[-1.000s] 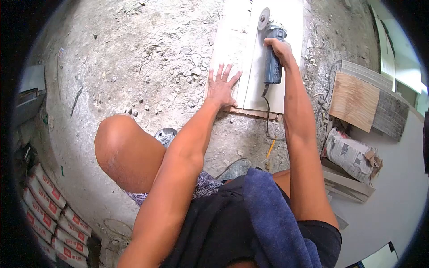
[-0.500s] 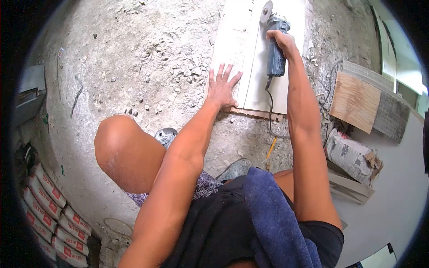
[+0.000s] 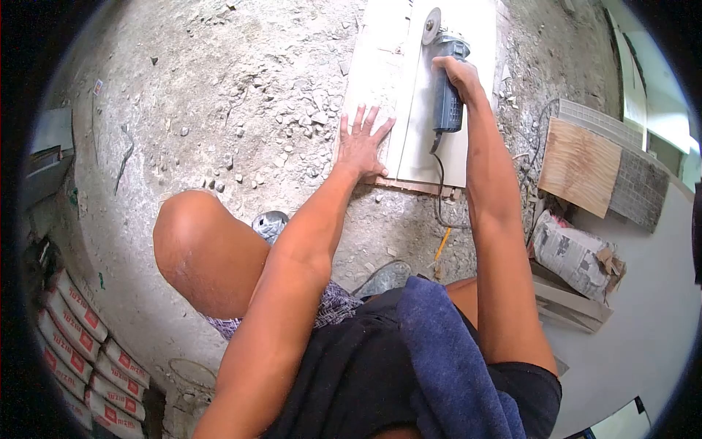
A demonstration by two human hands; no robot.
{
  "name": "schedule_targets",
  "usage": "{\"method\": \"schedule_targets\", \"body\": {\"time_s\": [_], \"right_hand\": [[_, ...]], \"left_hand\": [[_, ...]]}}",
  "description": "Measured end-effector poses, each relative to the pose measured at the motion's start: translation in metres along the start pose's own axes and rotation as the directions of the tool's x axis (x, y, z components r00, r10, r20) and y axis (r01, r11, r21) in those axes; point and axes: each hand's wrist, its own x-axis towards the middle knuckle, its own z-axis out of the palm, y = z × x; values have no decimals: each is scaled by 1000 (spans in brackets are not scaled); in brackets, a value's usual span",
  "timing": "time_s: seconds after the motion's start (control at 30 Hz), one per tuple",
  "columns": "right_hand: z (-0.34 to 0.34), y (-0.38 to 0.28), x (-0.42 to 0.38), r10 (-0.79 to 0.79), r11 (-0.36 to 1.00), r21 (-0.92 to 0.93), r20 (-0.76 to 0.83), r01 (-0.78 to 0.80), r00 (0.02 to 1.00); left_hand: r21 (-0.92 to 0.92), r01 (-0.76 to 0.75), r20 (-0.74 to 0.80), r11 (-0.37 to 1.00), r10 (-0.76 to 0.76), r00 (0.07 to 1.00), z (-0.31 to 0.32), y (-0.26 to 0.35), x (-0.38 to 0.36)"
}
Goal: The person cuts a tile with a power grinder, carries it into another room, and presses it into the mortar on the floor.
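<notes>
- The tile [image 3: 446,146] is pale ceramic, smooth and a little glossy, with fine dust on it.
- The angle grinder [image 3: 446,102] has a blue plastic body, matt; its disc [image 3: 431,26] looks like grey metal.
- The ground [image 3: 241,95] is rough grey concrete with loose rubble.
- The board [image 3: 578,164] is bare plywood, matt.
- The cement bags [image 3: 80,344] look like paper, printed red.
- The towel [image 3: 453,351] is blue cloth, soft and matt.
</notes>
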Motion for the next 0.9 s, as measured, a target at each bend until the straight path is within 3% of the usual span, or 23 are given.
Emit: {"method": "schedule_targets", "body": {"time_s": [0.17,0.9], "right_hand": [[-1,-2,2,12,997,-77,15,-10,1000],[0,-8,12,30,1000,-8,15,-30,999]], "left_hand": [[16,-1,14,1000,1,1000,-1,2,-2],[-49,-16,-36,999,15,999,2,1,-4]]}}
